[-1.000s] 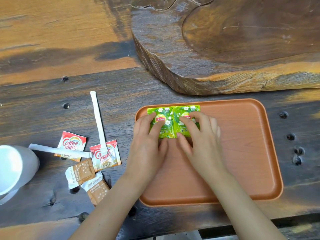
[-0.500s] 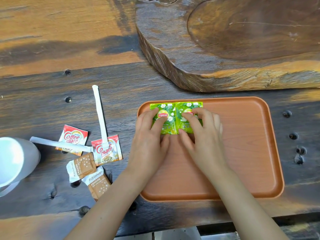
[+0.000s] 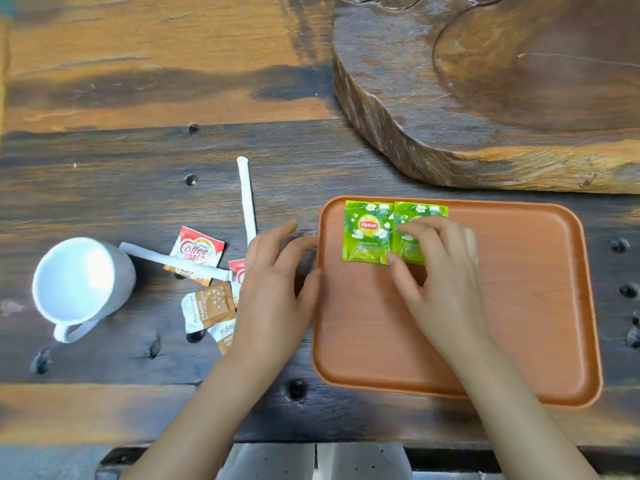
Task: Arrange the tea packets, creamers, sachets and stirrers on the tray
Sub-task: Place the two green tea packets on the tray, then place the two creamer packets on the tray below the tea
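Two green Lipton tea packets lie side by side in the far-left corner of the orange tray. The left packet is uncovered; my right hand rests its fingertips on the right packet. My left hand hovers open over the table just left of the tray, partly covering a Coffee-mate creamer and a brown sugar sachet. Another creamer, a second brown sachet and two white wrapped stirrers lie further left.
A white mug lies on its side at the left, handle toward me. A thick carved wooden slab fills the far right behind the tray. The dark plank table has several bolt holes.
My left hand has left the left tea packet and moved left off the tray, over the creamers and sachets. My right hand stays on the right packet. The camera view has shifted left.
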`<action>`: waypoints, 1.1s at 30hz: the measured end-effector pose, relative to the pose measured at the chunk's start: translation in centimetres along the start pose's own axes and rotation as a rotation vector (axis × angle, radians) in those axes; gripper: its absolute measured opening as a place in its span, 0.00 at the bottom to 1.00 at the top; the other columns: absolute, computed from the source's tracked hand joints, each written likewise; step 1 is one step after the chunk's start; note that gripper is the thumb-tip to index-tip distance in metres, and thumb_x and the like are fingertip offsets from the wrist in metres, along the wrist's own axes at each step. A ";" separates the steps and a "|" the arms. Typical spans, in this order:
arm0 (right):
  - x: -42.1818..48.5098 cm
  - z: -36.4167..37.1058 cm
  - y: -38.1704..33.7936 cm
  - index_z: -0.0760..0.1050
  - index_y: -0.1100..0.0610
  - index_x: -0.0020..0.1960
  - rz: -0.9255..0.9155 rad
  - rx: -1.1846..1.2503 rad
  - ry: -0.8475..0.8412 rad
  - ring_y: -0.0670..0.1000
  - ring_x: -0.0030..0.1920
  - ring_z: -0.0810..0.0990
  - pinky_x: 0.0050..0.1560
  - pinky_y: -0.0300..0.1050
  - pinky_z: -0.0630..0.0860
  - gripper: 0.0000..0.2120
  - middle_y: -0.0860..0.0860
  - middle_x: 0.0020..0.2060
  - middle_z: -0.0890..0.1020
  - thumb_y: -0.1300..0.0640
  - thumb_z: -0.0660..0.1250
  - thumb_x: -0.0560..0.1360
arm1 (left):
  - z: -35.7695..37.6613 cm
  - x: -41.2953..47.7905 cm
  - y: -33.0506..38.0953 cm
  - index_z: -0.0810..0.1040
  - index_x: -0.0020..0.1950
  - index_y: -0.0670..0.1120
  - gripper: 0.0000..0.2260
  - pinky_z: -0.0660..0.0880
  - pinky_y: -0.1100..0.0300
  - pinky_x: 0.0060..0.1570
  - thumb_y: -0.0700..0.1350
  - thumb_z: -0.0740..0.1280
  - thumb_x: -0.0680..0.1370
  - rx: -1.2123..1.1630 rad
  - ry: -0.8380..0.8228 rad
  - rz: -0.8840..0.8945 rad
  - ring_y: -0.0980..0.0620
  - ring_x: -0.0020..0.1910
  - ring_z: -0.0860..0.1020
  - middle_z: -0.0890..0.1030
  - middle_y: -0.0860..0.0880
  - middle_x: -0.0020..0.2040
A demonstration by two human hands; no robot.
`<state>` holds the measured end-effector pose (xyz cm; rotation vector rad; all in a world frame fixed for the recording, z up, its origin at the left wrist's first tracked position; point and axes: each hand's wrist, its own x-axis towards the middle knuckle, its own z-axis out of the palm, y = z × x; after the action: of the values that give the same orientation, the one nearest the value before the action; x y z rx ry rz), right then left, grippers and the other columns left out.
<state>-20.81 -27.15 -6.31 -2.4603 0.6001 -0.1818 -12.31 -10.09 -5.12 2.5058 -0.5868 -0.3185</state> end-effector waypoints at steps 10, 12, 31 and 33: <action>-0.2 5.7 -8.4 0.76 0.56 0.53 -0.228 0.011 -0.209 0.52 0.51 0.68 0.53 0.49 0.66 0.14 0.52 0.49 0.79 0.51 0.61 0.72 | -5.0 -2.9 -6.5 0.78 0.57 0.40 0.16 0.61 0.61 0.61 0.41 0.63 0.71 0.109 0.188 -0.301 0.39 0.59 0.73 0.79 0.40 0.59; 0.3 6.8 -9.6 0.76 0.55 0.54 -0.248 -0.078 -0.241 0.52 0.51 0.66 0.51 0.51 0.68 0.15 0.52 0.48 0.79 0.50 0.66 0.69 | -5.6 -1.2 -7.3 0.77 0.59 0.39 0.17 0.61 0.58 0.60 0.39 0.64 0.71 0.161 0.183 -0.276 0.37 0.60 0.73 0.78 0.39 0.60; 0.2 6.9 -12.1 0.68 0.54 0.61 0.062 0.185 -0.348 0.54 0.57 0.75 0.53 0.47 0.70 0.17 0.52 0.57 0.76 0.63 0.64 0.73 | -6.5 2.9 -8.4 0.71 0.62 0.43 0.20 0.66 0.49 0.58 0.49 0.68 0.73 0.366 -0.118 -0.366 0.40 0.62 0.68 0.75 0.40 0.61; -0.2 6.3 -11.7 0.68 0.52 0.60 0.150 0.331 -0.305 0.52 0.52 0.78 0.52 0.48 0.74 0.19 0.49 0.51 0.78 0.64 0.65 0.72 | -6.8 2.5 -8.2 0.72 0.62 0.44 0.16 0.66 0.50 0.59 0.46 0.65 0.75 0.263 -0.074 -0.347 0.40 0.61 0.68 0.76 0.41 0.61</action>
<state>-14.93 -15.37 -4.64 -2.0605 0.5665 0.1427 -4.99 -2.00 -4.29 2.8611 -0.2288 -0.4919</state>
